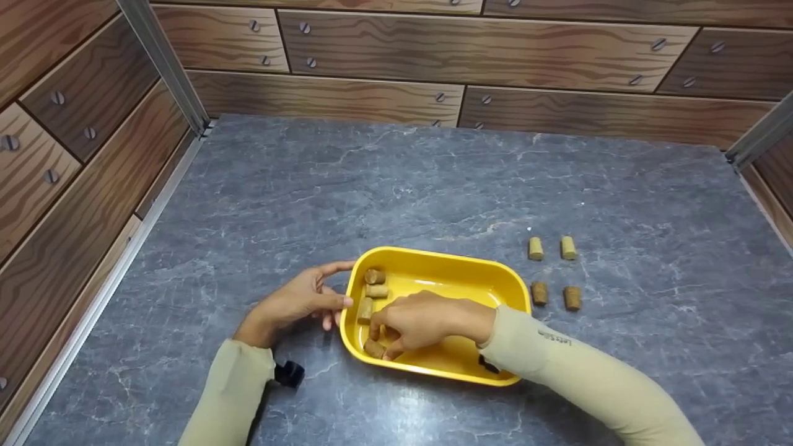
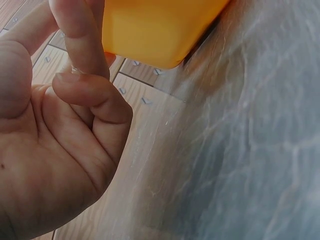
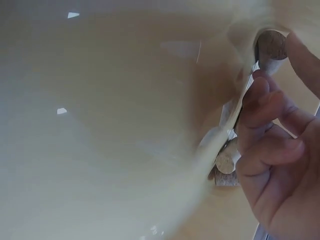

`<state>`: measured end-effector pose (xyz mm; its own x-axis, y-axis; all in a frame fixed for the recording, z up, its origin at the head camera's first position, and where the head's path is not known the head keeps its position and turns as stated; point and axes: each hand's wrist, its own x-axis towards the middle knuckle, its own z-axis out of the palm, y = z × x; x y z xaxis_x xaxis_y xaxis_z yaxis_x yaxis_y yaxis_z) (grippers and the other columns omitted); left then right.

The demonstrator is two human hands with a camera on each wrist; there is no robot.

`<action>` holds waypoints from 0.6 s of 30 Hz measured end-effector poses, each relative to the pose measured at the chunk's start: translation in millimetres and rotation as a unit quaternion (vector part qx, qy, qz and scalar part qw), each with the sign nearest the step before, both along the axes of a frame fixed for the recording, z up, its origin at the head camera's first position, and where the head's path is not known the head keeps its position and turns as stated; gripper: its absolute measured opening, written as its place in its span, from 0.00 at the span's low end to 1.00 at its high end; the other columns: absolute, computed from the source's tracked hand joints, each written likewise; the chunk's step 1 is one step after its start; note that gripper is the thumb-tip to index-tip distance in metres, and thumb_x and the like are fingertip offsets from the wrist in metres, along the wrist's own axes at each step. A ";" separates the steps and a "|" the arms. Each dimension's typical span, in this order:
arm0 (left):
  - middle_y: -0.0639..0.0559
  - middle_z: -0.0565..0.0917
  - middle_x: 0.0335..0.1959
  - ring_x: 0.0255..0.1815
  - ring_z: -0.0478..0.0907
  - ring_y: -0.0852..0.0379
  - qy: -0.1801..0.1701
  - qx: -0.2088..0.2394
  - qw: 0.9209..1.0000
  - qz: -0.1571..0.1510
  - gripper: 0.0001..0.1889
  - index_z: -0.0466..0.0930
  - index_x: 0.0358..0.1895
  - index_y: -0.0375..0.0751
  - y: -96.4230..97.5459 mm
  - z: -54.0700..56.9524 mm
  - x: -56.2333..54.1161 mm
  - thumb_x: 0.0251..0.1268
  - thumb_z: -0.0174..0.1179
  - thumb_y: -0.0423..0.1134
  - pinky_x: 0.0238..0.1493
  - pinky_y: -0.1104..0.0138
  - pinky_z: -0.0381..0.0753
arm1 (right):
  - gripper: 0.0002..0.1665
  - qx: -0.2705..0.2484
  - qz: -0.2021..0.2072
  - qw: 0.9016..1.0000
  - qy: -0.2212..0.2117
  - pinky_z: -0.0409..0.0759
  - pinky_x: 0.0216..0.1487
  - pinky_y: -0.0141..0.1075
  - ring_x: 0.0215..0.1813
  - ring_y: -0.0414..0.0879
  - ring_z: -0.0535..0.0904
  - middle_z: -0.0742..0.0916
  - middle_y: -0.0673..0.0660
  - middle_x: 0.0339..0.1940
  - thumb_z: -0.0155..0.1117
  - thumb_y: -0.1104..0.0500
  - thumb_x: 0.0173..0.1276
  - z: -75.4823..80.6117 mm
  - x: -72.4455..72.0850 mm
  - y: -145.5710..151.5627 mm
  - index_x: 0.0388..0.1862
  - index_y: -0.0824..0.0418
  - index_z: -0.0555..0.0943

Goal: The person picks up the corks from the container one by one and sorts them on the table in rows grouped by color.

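Observation:
A yellow plastic tray (image 1: 433, 253) with a raised rim sits on the table. Inside it, my right hand (image 1: 416, 323) pinches a brown cork (image 1: 374, 349) at the near left corner; the right wrist view shows this cork (image 3: 273, 45) by the fingertips. Along the tray's left end lie a pale cork (image 1: 365, 311), another pale cork (image 1: 376, 290) and a brown cork (image 1: 375, 276). My left hand (image 1: 297, 298) is at the left wall outside, its thumb and straight index finger touching the tray, the other fingers loosely bent below.
Right of the tray, two pale corks (image 1: 535, 248) stand behind two brown corks (image 1: 539, 293) on the grey marbled table (image 1: 372, 186). Wood-patterned panels (image 1: 483, 49) wall the back and sides. A black wrist camera (image 1: 289, 374) sits beside my left sleeve.

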<state>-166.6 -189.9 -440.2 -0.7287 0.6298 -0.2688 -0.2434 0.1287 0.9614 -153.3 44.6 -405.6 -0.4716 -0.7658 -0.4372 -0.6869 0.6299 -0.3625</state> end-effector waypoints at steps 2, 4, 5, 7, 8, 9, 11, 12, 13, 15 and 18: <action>0.55 0.83 0.17 0.13 0.76 0.64 0.003 -0.001 1.000 0.000 0.40 0.50 0.75 0.36 0.3 -0.2 -0.2 0.63 0.63 0.34 0.17 0.74 0.73 | 0.19 0.001 0.000 1.000 0.002 0.72 0.30 0.33 0.30 0.36 0.74 0.82 0.43 0.30 0.69 0.45 0.61 -0.3 0.5 -1.0 0.50 0.46 0.81; 0.55 0.83 0.17 0.12 0.76 0.64 0.005 -0.004 1.000 0.001 0.40 0.51 0.75 0.36 0.6 -0.1 -0.3 0.63 0.63 0.34 0.16 0.74 0.72 | 0.18 -0.001 0.002 1.000 0.003 0.72 0.30 0.33 0.30 0.36 0.74 0.82 0.44 0.30 0.68 0.46 0.62 -0.7 0.7 -1.6 0.50 0.46 0.81; 0.55 0.83 0.17 0.12 0.76 0.64 0.004 -0.004 1.000 0.001 0.40 0.51 0.75 0.36 0.7 -0.1 -0.3 0.63 0.63 0.34 0.16 0.74 0.72 | 0.17 -0.003 0.005 1.000 0.001 0.73 0.30 0.33 0.30 0.36 0.74 0.82 0.44 0.30 0.68 0.47 0.62 -1.0 0.8 -1.7 0.50 0.46 0.81; 0.56 0.83 0.17 0.12 0.76 0.64 0.003 -0.005 1.000 0.001 0.41 0.51 0.75 0.36 1.0 0.0 -0.4 0.63 0.63 0.34 0.16 0.74 0.72 | 0.16 -0.007 0.008 1.000 -0.002 0.73 0.31 0.32 0.30 0.36 0.74 0.83 0.44 0.30 0.67 0.48 0.63 -1.6 0.7 -1.5 0.49 0.47 0.81; 0.56 0.83 0.17 0.12 0.76 0.64 0.003 -0.005 1.000 0.001 0.41 0.51 0.75 0.36 1.0 0.1 -0.4 0.63 0.63 0.34 0.16 0.74 0.72 | 0.16 -0.010 0.010 1.000 -0.004 0.74 0.31 0.32 0.31 0.36 0.75 0.83 0.45 0.31 0.66 0.48 0.63 -1.7 0.6 -1.4 0.49 0.48 0.81; 0.56 0.84 0.17 0.12 0.76 0.64 0.002 -0.005 1.000 0.001 0.41 0.51 0.76 0.37 1.0 0.4 -0.4 0.63 0.63 0.35 0.16 0.74 0.73 | 0.15 -0.013 0.012 1.000 -0.007 0.75 0.32 0.32 0.31 0.36 0.76 0.84 0.45 0.32 0.65 0.48 0.64 -1.7 0.7 -1.3 0.49 0.48 0.81; 0.56 0.84 0.17 0.12 0.77 0.63 0.002 -0.004 1.000 0.001 0.41 0.51 0.76 0.37 1.0 0.3 -0.5 0.63 0.63 0.35 0.16 0.74 0.73 | 0.14 -0.019 0.015 1.000 -0.010 0.76 0.33 0.32 0.32 0.36 0.77 0.85 0.46 0.33 0.64 0.49 0.66 -1.8 0.6 -1.0 0.48 0.49 0.81; 0.55 0.84 0.17 0.12 0.77 0.63 0.001 -0.004 1.000 0.002 0.41 0.51 0.76 0.37 0.9 0.5 -0.5 0.63 0.63 0.35 0.16 0.74 0.73 | 0.13 -0.021 0.017 1.000 -0.009 0.77 0.34 0.32 0.33 0.36 0.78 0.86 0.47 0.34 0.63 0.48 0.66 -1.5 0.7 -1.0 0.48 0.50 0.81; 0.55 0.84 0.17 0.12 0.77 0.63 0.001 -0.004 1.000 0.002 0.41 0.51 0.76 0.37 0.8 0.4 -0.6 0.63 0.64 0.35 0.16 0.74 0.73 | 0.13 -0.024 0.018 1.000 -0.010 0.78 0.35 0.32 0.33 0.37 0.79 0.86 0.47 0.34 0.62 0.48 0.67 -1.4 0.7 -1.0 0.47 0.50 0.81; 0.55 0.84 0.17 0.12 0.76 0.63 0.002 -0.003 1.000 0.002 0.41 0.51 0.75 0.37 0.7 0.0 -0.6 0.63 0.63 0.35 0.16 0.74 0.73 | 0.13 -0.026 0.017 0.999 -0.010 0.78 0.35 0.33 0.33 0.37 0.80 0.87 0.47 0.34 0.61 0.47 0.68 -0.8 1.1 -1.1 0.46 0.50 0.81; 0.55 0.84 0.17 0.12 0.76 0.63 0.001 -0.002 1.000 0.002 0.41 0.50 0.75 0.36 0.6 0.0 -0.3 0.63 0.64 0.35 0.16 0.74 0.73 | 0.13 -0.022 0.013 1.000 -0.007 0.78 0.33 0.34 0.32 0.37 0.79 0.87 0.46 0.33 0.59 0.44 0.70 -0.5 1.7 -1.2 0.45 0.49 0.81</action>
